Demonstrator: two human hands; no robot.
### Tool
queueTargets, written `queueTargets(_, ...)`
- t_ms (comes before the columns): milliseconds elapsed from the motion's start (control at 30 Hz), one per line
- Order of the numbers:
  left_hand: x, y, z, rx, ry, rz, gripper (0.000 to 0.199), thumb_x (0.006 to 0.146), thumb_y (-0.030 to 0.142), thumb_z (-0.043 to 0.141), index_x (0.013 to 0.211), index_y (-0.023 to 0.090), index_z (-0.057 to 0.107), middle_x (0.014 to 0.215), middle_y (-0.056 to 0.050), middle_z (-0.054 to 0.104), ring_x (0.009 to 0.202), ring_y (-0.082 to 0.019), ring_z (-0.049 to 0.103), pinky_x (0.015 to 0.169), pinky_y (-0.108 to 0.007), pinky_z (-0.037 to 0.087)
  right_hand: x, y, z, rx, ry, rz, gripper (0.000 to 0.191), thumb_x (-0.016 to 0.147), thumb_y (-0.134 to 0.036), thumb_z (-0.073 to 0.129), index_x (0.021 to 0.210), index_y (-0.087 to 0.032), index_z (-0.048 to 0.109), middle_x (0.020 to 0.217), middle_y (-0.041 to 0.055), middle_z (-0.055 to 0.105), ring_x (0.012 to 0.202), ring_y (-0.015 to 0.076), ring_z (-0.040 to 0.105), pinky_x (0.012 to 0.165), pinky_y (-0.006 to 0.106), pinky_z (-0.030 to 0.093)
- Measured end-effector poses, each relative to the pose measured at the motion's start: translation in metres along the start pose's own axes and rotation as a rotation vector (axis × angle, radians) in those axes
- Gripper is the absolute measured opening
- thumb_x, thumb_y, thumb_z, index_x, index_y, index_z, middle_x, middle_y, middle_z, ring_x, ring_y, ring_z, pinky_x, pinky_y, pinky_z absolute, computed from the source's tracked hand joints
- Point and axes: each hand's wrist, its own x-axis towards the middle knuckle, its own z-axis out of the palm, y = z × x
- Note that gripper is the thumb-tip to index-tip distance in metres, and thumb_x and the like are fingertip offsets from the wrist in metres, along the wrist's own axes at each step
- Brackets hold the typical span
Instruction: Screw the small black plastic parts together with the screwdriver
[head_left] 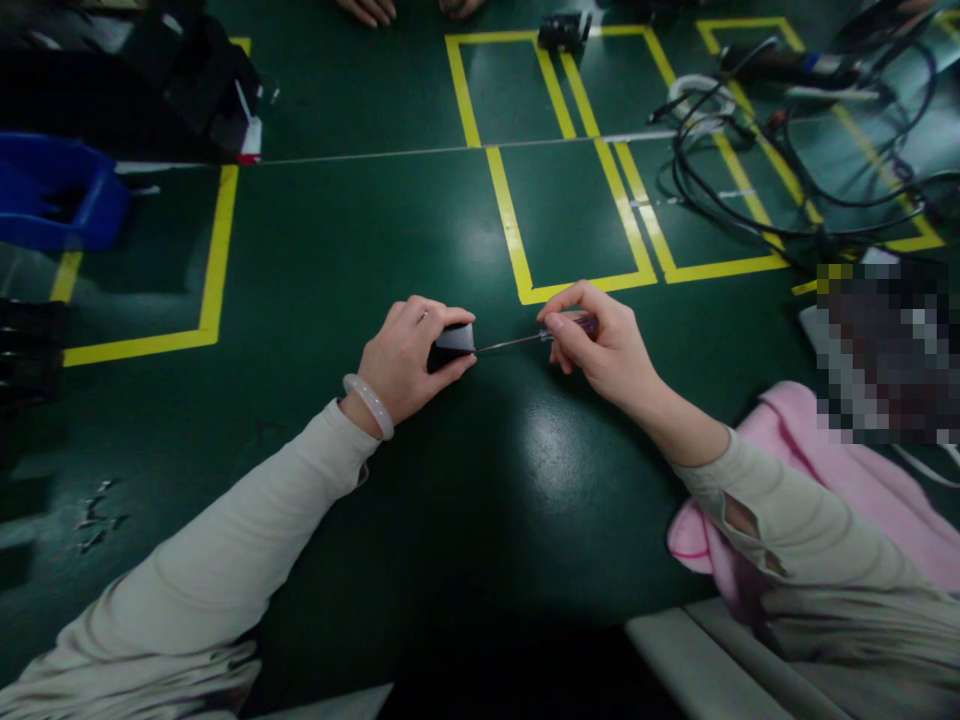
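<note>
Clock dirs: from block, 12 = away from wearer.
Blk parts: far L, 9 o'clock, cut off by frame edge.
Bin: blue, 10 o'clock, inside dark, contents unclear.
Screws: sm. loose metal bits, prob. screws, 8 o'clock on table.
Blk gear: btwn 10 & 11, blurred.
Bangle: pale, on L wrist.
L hand: part-closed, thumb on near side, fingers on far side, gripping block.
Other person's hand: btwn 11 & 12, top edge, only fingers in view.
Block: sm., dk w/ grey face, in L hand, approx. mid-frame, low over or on table, can't tell which.
Driver: 3 o'clock, thin shaft pointing L, tip at block's R edge; contact unclear.
R hand: thumb & fingers pinched round driver handle, other fingers curled.
Blk part: nr 1, over yellow tape.
Cables: looped, 2 o'clock.
Cloth: pink, 4 o'clock, partly under R forearm.
Pixelated patch: 3 o'clock, far R, unreadable.
</note>
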Motion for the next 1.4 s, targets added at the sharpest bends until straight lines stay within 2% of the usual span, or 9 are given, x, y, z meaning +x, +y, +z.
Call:
queueTargets(133, -0.0001, -0.0004, 0.0005, 0.001, 0.006, 0.006, 0.038, 0.096, 0.038, 0.064, 0.128, 0.019, 0.060, 0.117, -0.011, 0.064, 0.108, -0.028, 0.059, 0.092, -0.044, 0.051, 0.0004, 0.0005, 0.0004, 0.014, 0.033, -0.063, 0.017, 0.097, -0.033, 0.067, 0.104, -0.020, 0.058, 0.060, -0.0099, 0.052, 0.045, 0.0069, 0.053, 0.049, 0.023, 0.042)
queueTargets(333, -0.0006, -0.0003, 0.0002, 0.005, 0.006, 0.001, 0.038, 0.096, 0.038, 0.065, 0.128, 0.019, 0.060, 0.117, -0.011, 0.064, 0.109, -0.028, 0.060, 0.093, -0.044, 0.051, -0.0003, 0.0018, -0.0007, 0.000, -0.008, 0.015, 0.022, 0.099, -0.041, 0.064, 0.094, -0.021, 0.057, 0.055, -0.0093, 0.052, 0.042, 0.0070, 0.051, 0.044, 0.022, 0.039)
queueTargets(533, -0.0001, -0.0001, -0.0005, 0.006, -0.009, -0.004, 0.038, 0.096, 0.039, 0.065, 0.128, 0.019, 0.060, 0.117, -0.011, 0.065, 0.108, -0.029, 0.060, 0.092, -0.045, 0.052, -0.0004, 0.0014, -0.0006, 0.018, 0.019, -0.028, 0.022, 0.097, -0.040, 0.067, 0.103, -0.022, 0.057, 0.059, -0.0103, 0.051, 0.045, 0.0077, 0.052, 0.050, 0.024, 0.043)
queueTargets(700, -0.0002, 0.0008, -0.0008, -0.003, -0.018, -0.023, 0.038, 0.095, 0.039, 0.065, 0.128, 0.020, 0.060, 0.118, -0.012, 0.064, 0.110, -0.030, 0.060, 0.093, -0.046, 0.052, -0.0003, 0.0004, -0.0006, -0.007, 0.002, 0.030, 0.027, 0.098, -0.047, 0.066, 0.091, -0.022, 0.058, 0.055, -0.0090, 0.052, 0.041, 0.0075, 0.051, 0.044, 0.023, 0.039)
queueTargets(900, 0.0002, 0.0017, -0.0010, 0.001, -0.022, -0.036, 0.038, 0.096, 0.038, 0.064, 0.129, 0.021, 0.059, 0.118, -0.011, 0.064, 0.110, -0.029, 0.059, 0.094, -0.046, 0.051, -0.0006, 0.0023, -0.0006, 0.012, 0.018, -0.033, 0.021, 0.098, -0.040, 0.067, 0.103, -0.023, 0.057, 0.059, -0.0102, 0.051, 0.046, 0.0082, 0.052, 0.052, 0.025, 0.045)
queueTargets(1100, 0.0011, 0.0011, -0.0014, 0.001, -0.031, -0.025, 0.037, 0.096, 0.039, 0.063, 0.128, 0.021, 0.059, 0.118, -0.011, 0.064, 0.111, -0.029, 0.059, 0.095, -0.046, 0.050, -0.0006, 0.0026, -0.0003, -0.001, 0.003, 0.016, 0.025, 0.098, -0.045, 0.065, 0.092, -0.022, 0.058, 0.055, -0.0093, 0.052, 0.041, 0.0073, 0.050, 0.044, 0.023, 0.038)
queueTargets(1267, 0.0008, 0.0003, -0.0012, 0.010, -0.014, 0.000, 0.038, 0.096, 0.039, 0.063, 0.128, 0.019, 0.059, 0.117, -0.011, 0.065, 0.109, -0.029, 0.060, 0.093, -0.046, 0.051, -0.0009, 0.0020, -0.0002, 0.024, 0.020, -0.044, 0.022, 0.097, -0.040, 0.068, 0.104, -0.022, 0.058, 0.058, -0.0105, 0.051, 0.045, 0.0078, 0.051, 0.053, 0.024, 0.045)
queueTargets(1400, 0.0003, 0.0002, -0.0011, 0.011, -0.021, -0.011, 0.038, 0.096, 0.039, 0.063, 0.129, 0.020, 0.059, 0.117, -0.011, 0.065, 0.109, -0.029, 0.060, 0.094, -0.046, 0.051, -0.0010, 0.0007, 0.0000, 0.008, -0.001, 0.005, 0.025, 0.098, -0.045, 0.066, 0.095, -0.022, 0.058, 0.057, -0.0096, 0.052, 0.043, 0.0072, 0.052, 0.046, 0.023, 0.041)
